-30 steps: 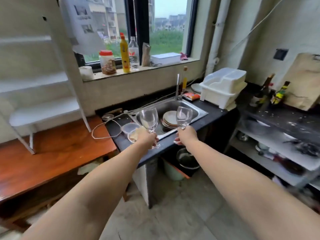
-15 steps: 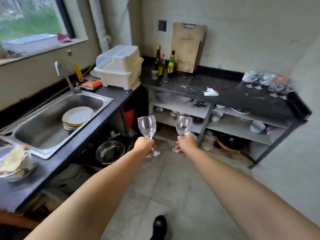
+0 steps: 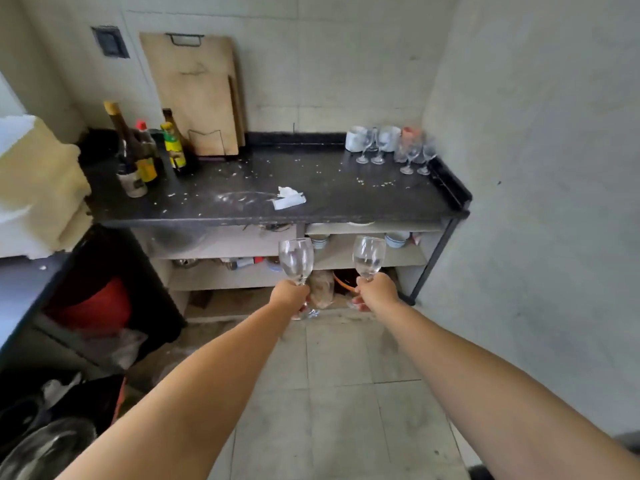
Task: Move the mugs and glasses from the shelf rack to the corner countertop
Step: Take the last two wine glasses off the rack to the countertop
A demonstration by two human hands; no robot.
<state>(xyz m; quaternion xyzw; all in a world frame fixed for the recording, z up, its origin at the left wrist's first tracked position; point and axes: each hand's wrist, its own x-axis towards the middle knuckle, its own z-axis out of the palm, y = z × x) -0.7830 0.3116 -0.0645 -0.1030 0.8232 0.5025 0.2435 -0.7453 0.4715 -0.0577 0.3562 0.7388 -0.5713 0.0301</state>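
While both hands carry stemware upright, left hand (image 3: 290,295) pinches the stem of left wine glass (image 3: 296,259) & right hand (image 3: 377,292) pinches the stem of right wine glass (image 3: 369,257), both well short of the dark corner surface (image 3: 311,188). Glasses already there (image 3: 394,147) crowd the back-right corner, maybe w/ mugs — blurry. Best: set down just beside that group, bases flat, one at a time, w/o clinking.

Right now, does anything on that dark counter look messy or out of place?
Yes. The dark countertop is strewn with pale crumbs and a whitish smear, and a crumpled white scrap lies near its front edge. The glasses in the far right corner stand upright; nothing looks broken.
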